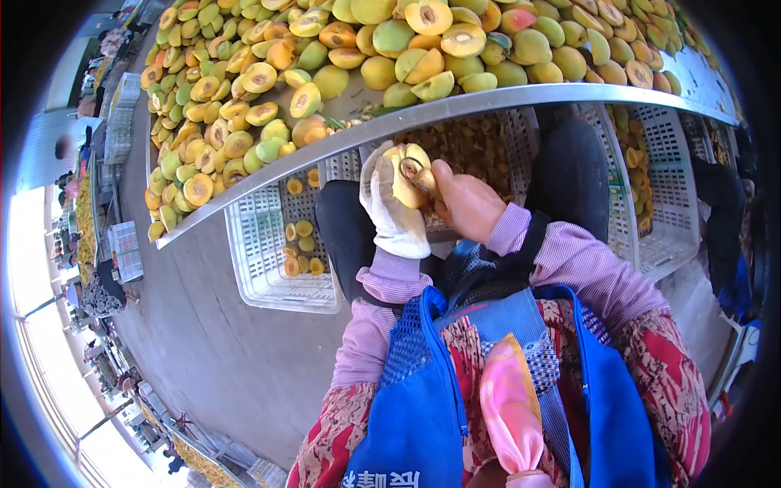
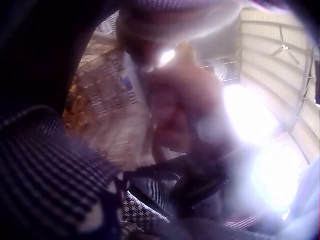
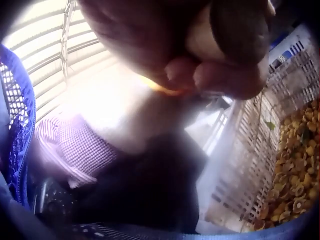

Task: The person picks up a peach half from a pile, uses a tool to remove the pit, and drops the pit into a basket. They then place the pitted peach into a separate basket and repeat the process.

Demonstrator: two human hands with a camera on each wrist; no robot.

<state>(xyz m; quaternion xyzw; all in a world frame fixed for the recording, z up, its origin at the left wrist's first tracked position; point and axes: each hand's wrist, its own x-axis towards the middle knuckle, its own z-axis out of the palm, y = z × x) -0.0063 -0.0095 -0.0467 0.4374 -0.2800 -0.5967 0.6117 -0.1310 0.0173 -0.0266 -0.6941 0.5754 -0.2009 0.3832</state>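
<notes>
In the head view a cut yellow fruit half (image 1: pixel 409 175) is held by the left hand (image 1: pixel 392 203), which wears a white glove. The bare right hand (image 1: pixel 470 200) pinches a small looped metal tool (image 1: pixel 413 169) against the fruit's cut face. The right wrist view has the right hand (image 3: pixel 220 55) close up with its fingers curled; the tool's tip cannot be made out there. Blur and glare cover the left wrist view.
Whole and halved fruits (image 1: pixel 325 77) lie heaped on a metal-edged table (image 1: pixel 455 106). Below stand a white crate (image 1: pixel 281 297) with several halves, a crate of scraps (image 3: pixel 245 165) between the knees, and another crate (image 1: pixel 671 187) on the right.
</notes>
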